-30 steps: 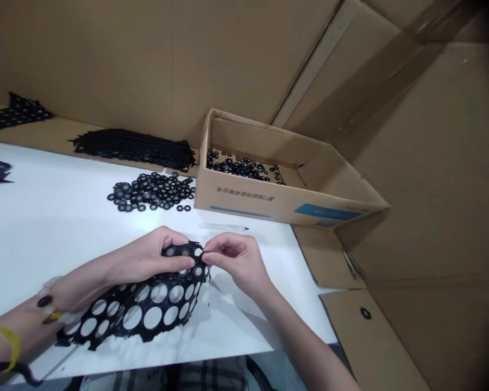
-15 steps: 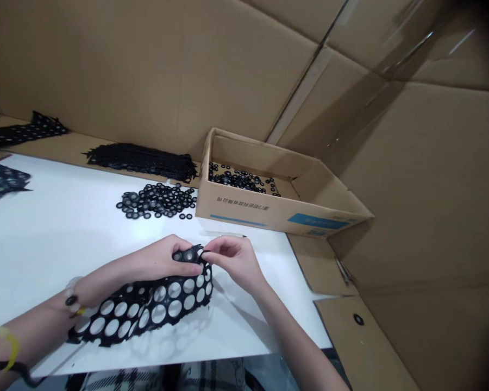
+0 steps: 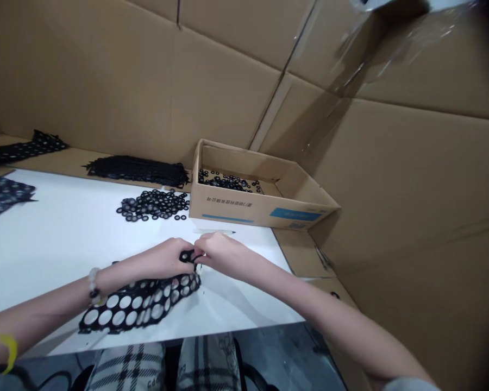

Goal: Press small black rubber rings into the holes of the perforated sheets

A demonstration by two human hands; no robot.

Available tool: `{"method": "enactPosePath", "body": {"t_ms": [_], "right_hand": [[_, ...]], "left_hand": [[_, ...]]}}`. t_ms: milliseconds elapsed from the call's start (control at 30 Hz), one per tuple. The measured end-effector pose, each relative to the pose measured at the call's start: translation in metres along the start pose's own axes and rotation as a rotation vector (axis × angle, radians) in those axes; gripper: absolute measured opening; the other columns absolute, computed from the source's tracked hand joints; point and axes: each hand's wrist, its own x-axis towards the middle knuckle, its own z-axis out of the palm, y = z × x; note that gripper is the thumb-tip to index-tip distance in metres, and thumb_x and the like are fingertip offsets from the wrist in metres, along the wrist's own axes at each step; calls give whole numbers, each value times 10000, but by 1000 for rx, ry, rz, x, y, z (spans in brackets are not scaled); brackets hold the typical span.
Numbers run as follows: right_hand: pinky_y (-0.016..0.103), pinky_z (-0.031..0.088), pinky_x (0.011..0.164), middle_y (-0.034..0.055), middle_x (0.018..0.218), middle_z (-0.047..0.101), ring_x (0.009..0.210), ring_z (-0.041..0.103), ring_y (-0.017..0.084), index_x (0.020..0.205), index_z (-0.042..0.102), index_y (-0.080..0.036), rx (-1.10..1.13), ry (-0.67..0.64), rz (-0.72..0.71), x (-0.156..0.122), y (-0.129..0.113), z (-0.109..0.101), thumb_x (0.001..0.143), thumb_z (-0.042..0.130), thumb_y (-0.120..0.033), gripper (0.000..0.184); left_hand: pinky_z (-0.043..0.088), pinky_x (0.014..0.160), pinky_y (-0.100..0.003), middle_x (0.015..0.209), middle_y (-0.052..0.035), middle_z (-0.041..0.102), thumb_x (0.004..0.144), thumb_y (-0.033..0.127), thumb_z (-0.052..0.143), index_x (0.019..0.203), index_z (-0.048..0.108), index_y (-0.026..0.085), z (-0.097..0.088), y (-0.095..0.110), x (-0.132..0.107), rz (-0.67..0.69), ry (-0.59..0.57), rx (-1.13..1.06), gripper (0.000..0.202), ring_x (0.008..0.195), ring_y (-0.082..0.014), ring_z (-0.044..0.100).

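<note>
A black perforated rubber sheet (image 3: 140,305), with rows of large round holes, hangs bent over the white table near its front edge. My left hand (image 3: 174,257) grips its upper end, thumb on one side and fingers folded round it. Against it, my right hand (image 3: 217,251) pinches the sheet's top right edge, where a thin black piece shows at the fingertips. The fingers partly cover this edge, so what exactly lies between them is hard to see. Behind the hands lies a heap of small black rings (image 3: 151,205).
A cardboard box (image 3: 261,210) holding more black rings stands behind on the right. A pale pen (image 3: 215,232) lies before it. A stack of black sheets (image 3: 136,168) rests by the cardboard wall. Other perforated sheets (image 3: 6,193) lie at far left.
My right hand has turned over, its back now upward, and closed in against the left. The sheet's end has bent and dropped slightly. The camera view has shifted.
</note>
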Motion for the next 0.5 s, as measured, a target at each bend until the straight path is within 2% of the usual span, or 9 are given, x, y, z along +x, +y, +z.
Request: {"method": "enactPosePath", "body": {"t_ms": [133,267,367,500], "right_hand": [[232,348,548,103,833,682,740,638,199,935,658,-128,-154,-190,-28,-10,-18,-16,851,586,-251,166],[223,298,487,72,785,688,646,620,172,1017,652,-178,-192,-260,-163,-25,-34,-27,864,560,-307,220],[223,279,472,47,688,665,548,559,133,900,683,-174,-198,-241,-240,-40,-44,-27,867,538,-294,191],[193,296,457,-19,543,584,454,451,84,715,668,-174,-26,-202,-255,-60,-58,-19,798,614,-349,201]], "left_hand": [[363,589,-217,664,32,583,692,322,561,773,641,150,-3,14,-10,-2,-130,11,206,632,-147,496],[342,564,-207,634,51,541,677,408,641,771,649,165,1,32,-25,22,-198,26,261,606,-132,463],[315,519,-207,575,51,487,660,392,664,715,658,154,4,46,-38,40,-239,53,244,561,-122,429],[287,462,-192,532,60,467,614,277,673,687,695,153,7,66,-52,22,-278,42,146,526,-107,407]]}}
